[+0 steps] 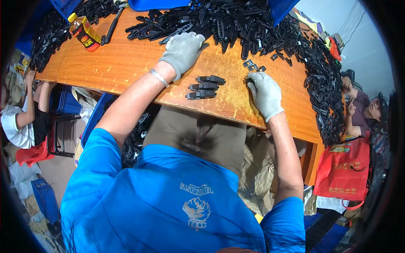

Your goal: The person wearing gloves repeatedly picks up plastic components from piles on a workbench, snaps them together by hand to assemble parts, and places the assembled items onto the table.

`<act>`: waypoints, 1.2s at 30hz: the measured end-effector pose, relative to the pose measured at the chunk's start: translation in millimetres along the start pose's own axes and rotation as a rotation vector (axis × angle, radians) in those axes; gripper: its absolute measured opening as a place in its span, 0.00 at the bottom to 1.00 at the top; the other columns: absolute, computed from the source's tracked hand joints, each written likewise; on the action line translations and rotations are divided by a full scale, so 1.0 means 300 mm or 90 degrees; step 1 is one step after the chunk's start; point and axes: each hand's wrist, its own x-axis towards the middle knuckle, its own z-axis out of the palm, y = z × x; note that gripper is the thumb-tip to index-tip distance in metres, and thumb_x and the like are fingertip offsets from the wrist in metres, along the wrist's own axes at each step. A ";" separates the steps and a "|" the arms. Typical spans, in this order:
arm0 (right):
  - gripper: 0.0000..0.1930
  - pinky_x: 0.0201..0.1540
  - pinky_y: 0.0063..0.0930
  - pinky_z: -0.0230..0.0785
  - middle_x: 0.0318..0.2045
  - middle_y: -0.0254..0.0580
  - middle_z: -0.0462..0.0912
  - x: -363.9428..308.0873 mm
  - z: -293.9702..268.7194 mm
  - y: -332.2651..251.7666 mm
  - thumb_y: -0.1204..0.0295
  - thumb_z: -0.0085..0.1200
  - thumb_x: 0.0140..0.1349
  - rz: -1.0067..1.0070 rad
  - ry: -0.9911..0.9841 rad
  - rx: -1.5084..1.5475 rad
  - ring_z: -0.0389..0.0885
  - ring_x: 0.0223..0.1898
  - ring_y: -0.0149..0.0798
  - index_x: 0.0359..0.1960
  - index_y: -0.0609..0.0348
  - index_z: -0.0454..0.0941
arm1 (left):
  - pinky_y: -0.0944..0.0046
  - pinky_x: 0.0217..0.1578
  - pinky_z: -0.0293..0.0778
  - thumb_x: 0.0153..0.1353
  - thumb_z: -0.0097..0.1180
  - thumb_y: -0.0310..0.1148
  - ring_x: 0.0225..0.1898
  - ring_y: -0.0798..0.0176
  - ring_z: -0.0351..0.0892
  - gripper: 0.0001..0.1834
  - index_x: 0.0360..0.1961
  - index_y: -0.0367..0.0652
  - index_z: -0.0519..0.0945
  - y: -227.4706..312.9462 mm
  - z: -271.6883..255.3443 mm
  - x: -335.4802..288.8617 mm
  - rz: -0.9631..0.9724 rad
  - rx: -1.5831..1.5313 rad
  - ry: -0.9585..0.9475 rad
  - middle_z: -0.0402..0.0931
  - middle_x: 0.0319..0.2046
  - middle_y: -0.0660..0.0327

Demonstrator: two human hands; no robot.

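Note:
My left hand, in a pale grey glove, reaches to the front edge of a heap of long black plastic parts. Its fingers are closed round one dark plastic part, whose end shows beside the thumb. My right hand, gloved the same way, rests on the table with its fingers bent together. Small black frame-shaped pieces lie just beyond its fingertips; whatever those fingers pinch is hidden. Between my hands, near the front edge, three black assembled pieces lie side by side.
The wooden table carries more black parts along its right side. A yellow-capped bottle and a black-handled tool stand at the back left. A red bag hangs at right. Other people sit at both sides.

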 end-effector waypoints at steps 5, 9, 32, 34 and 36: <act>0.10 0.44 0.47 0.80 0.39 0.43 0.85 0.018 -0.002 -0.030 0.70 0.64 0.67 -0.040 -0.010 0.077 0.87 0.42 0.54 0.50 0.46 0.83 | 0.48 0.52 0.81 0.66 0.67 0.31 0.49 0.44 0.86 0.13 0.51 0.45 0.86 -0.021 0.022 -0.023 0.026 -0.103 0.041 0.85 0.45 0.51; 0.10 0.44 0.47 0.81 0.39 0.45 0.85 0.020 -0.028 -0.060 0.71 0.63 0.68 -0.035 -0.103 0.053 0.88 0.43 0.54 0.50 0.46 0.84 | 0.50 0.55 0.80 0.67 0.68 0.34 0.52 0.45 0.84 0.15 0.53 0.44 0.86 0.007 0.022 -0.080 0.129 -0.301 -0.020 0.85 0.49 0.54; 0.09 0.47 0.44 0.80 0.41 0.42 0.85 0.266 0.167 -0.149 0.67 0.69 0.63 -0.015 -0.022 0.221 0.87 0.45 0.50 0.45 0.48 0.91 | 0.48 0.49 0.77 0.63 0.71 0.42 0.48 0.47 0.79 0.11 0.40 0.47 0.88 -0.026 0.034 -0.139 0.044 -0.192 0.040 0.82 0.41 0.58; 0.08 0.45 0.43 0.80 0.40 0.40 0.85 0.256 0.172 -0.144 0.66 0.69 0.63 -0.028 0.019 0.201 0.87 0.44 0.49 0.43 0.47 0.91 | 0.48 0.49 0.77 0.63 0.71 0.41 0.48 0.46 0.79 0.11 0.39 0.47 0.88 -0.023 0.044 -0.132 0.057 -0.199 0.048 0.82 0.41 0.58; 0.08 0.45 0.43 0.80 0.39 0.39 0.84 0.277 0.189 -0.159 0.65 0.69 0.63 -0.067 0.004 0.199 0.87 0.43 0.48 0.43 0.46 0.91 | 0.47 0.49 0.77 0.63 0.71 0.40 0.48 0.46 0.79 0.11 0.39 0.46 0.88 -0.012 0.057 -0.138 0.073 -0.205 0.057 0.81 0.41 0.57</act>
